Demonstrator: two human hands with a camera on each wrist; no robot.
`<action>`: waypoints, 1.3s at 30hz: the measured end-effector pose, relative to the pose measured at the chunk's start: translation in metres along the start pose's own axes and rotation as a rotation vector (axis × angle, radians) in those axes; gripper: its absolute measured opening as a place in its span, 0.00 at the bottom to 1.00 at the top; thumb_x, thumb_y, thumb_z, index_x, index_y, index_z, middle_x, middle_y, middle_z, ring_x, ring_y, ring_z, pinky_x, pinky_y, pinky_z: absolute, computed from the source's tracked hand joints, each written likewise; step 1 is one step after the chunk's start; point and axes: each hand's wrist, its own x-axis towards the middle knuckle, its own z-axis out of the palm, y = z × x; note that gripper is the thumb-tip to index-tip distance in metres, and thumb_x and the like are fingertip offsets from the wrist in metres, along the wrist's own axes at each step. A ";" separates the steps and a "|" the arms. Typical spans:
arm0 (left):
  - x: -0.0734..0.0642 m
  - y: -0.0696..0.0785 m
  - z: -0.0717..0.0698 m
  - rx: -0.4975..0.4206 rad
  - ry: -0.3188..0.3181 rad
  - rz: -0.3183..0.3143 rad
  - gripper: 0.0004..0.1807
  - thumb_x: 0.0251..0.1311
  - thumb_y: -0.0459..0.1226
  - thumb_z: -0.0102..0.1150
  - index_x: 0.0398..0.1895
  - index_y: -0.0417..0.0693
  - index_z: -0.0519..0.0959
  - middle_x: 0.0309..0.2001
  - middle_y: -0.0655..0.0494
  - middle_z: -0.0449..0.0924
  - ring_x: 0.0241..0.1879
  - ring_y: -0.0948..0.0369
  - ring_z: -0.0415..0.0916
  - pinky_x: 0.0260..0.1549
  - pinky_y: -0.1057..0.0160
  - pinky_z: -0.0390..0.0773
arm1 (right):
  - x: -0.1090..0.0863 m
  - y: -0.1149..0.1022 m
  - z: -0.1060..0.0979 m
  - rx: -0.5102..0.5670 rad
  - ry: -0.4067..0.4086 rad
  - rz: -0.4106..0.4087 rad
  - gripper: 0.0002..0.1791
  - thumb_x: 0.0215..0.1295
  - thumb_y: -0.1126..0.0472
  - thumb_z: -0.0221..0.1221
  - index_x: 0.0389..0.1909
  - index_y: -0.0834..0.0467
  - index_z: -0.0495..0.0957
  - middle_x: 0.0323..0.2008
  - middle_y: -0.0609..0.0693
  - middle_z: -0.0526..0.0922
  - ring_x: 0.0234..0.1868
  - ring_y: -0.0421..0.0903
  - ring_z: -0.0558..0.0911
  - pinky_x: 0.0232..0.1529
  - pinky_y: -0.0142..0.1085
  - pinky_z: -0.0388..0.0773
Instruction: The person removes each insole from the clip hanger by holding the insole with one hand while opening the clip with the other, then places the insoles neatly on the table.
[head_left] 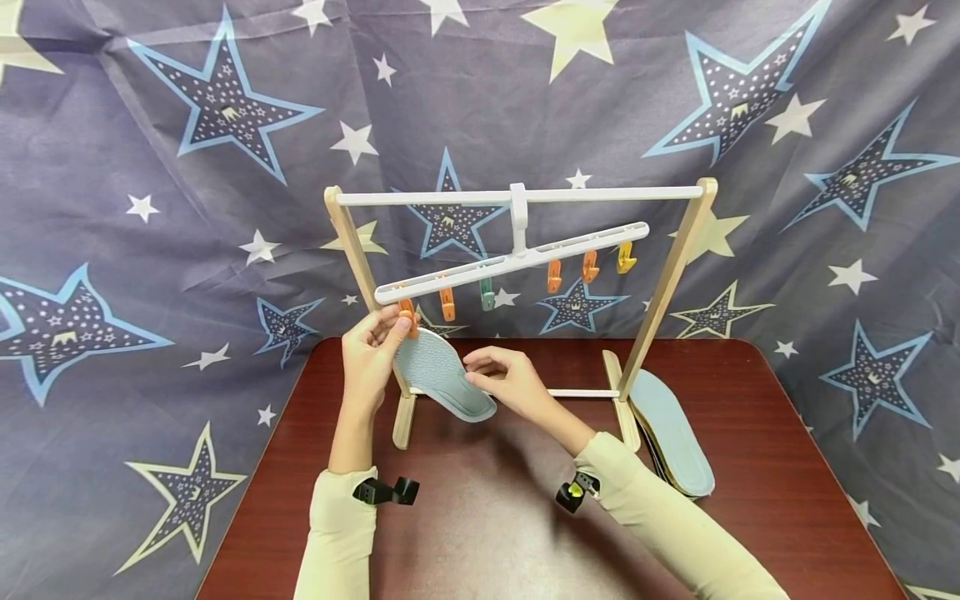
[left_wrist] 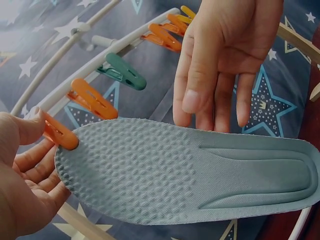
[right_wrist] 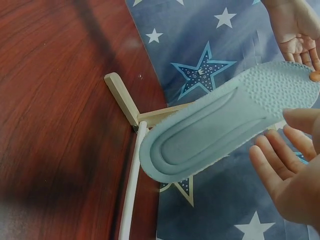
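Observation:
A light blue-grey shoe insole (head_left: 442, 371) hangs slanted from an orange clothespin (left_wrist: 61, 132) at the left end of a white clip hanger (head_left: 465, 271). The pin's jaws bite the insole's textured toe end. My left hand (head_left: 372, 350) pinches this clothespin, thumb in front and fingers behind. At the insole's long edge, my right hand (head_left: 513, 383) has loosely bent fingers (right_wrist: 272, 155), with thumb and fingertips right by the edge. The heel end, with its pressed-in outline, points down to the right in the head view.
The hanger tilts, left end low, from a white rod on a wooden stand (head_left: 671, 283). Several other orange, green and yellow clothespins hang along it. A stack of insoles (head_left: 675, 433) lies on the red-brown table (head_left: 480, 517) at right. Behind is a starry cloth (head_left: 480, 108).

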 end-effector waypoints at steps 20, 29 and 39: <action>0.001 0.001 0.001 -0.011 0.006 0.001 0.13 0.65 0.23 0.61 0.50 0.21 0.78 0.32 0.66 0.89 0.36 0.69 0.87 0.37 0.75 0.82 | 0.002 0.002 0.006 -0.068 -0.005 0.020 0.08 0.62 0.71 0.67 0.42 0.67 0.85 0.37 0.63 0.89 0.37 0.51 0.87 0.35 0.29 0.82; 0.002 0.002 0.001 -0.016 -0.007 0.010 0.14 0.64 0.23 0.61 0.50 0.20 0.77 0.35 0.66 0.89 0.37 0.68 0.87 0.39 0.74 0.84 | 0.001 -0.002 0.008 -0.042 -0.020 0.028 0.09 0.62 0.72 0.66 0.43 0.69 0.85 0.38 0.66 0.88 0.37 0.59 0.87 0.33 0.23 0.79; 0.003 0.001 0.003 0.050 0.039 -0.023 0.15 0.62 0.22 0.63 0.51 0.19 0.77 0.34 0.70 0.87 0.36 0.71 0.84 0.37 0.76 0.81 | 0.000 0.002 0.007 -0.082 -0.018 0.029 0.07 0.61 0.72 0.67 0.40 0.68 0.86 0.35 0.63 0.89 0.32 0.43 0.85 0.33 0.25 0.80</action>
